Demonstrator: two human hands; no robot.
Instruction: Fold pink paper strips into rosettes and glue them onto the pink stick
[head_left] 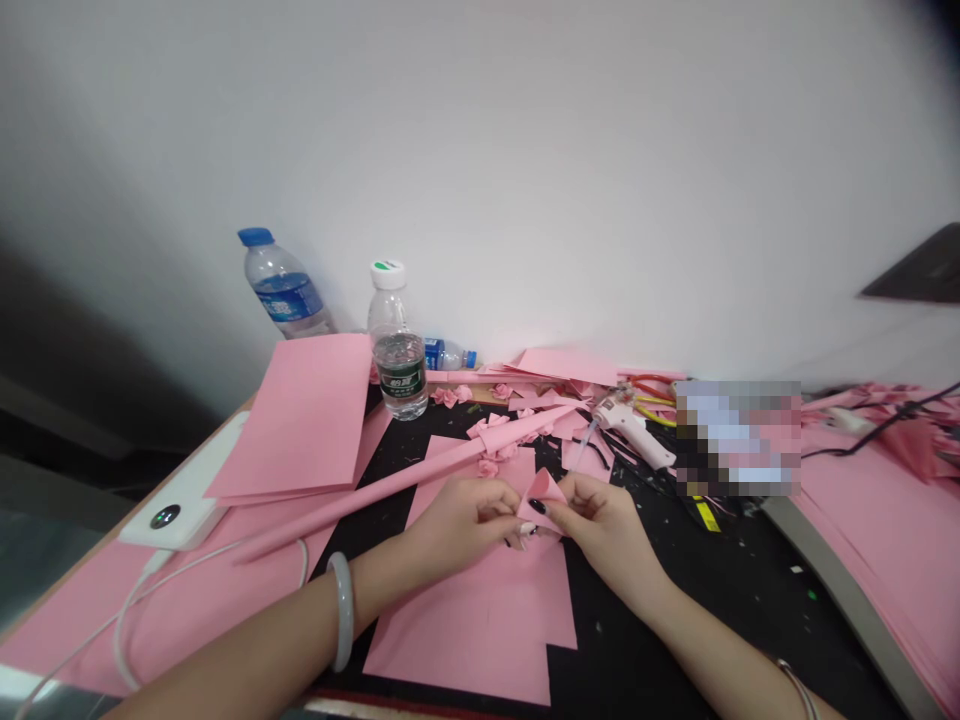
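Observation:
Between my two hands is a small piece of pink paper, curled into a cone-like shape. My left hand pinches its left lower edge with thumb and fingers. On the other side my right hand grips the curled paper, thumb across its front. Flat pink sheets lie beneath both hands on the black table mat. Just beyond them a long rolled pink paper tube stretches diagonally, with several small pink paper flowers around its far part.
A white glue gun lies behind my right hand near tangled cables. A white-capped water bottle and a blue-capped bottle stand by the wall. At left, a white power bank sits partly under pink sheets. Stacked pink paper is at right.

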